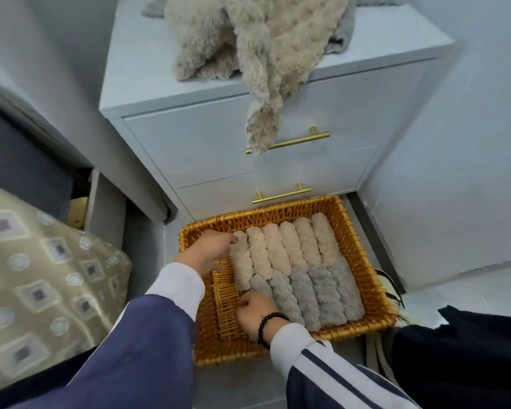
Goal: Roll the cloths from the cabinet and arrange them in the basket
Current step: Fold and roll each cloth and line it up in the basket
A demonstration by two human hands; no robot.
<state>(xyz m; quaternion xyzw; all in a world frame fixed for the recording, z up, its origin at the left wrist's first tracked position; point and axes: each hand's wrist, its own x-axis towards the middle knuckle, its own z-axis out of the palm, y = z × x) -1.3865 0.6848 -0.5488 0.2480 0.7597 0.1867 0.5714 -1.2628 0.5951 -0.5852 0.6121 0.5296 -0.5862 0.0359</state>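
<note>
A wicker basket (357, 330) stands on the floor in front of the white cabinet (189, 137). Several beige rolled cloths (289, 246) fill its back row and several grey rolled cloths (322, 293) its front row. My left hand (210, 249) presses its fingers against the left side of the leftmost beige roll (242, 261). My right hand (257, 314), with a bead bracelet on the wrist, curls its fingers round the near end of the leftmost grey roll (260, 286). Loose beige cloths (248, 39) lie on the cabinet top, one hanging over the top drawer.
A loose wicker panel (224, 305) lies in the basket's left part. A grey cloth (340, 33) sits beside the beige ones on the cabinet. Two brass handles (301, 140) front the drawers. A patterned cushion (42, 276) is at the left, dark fabric (469, 349) at the right.
</note>
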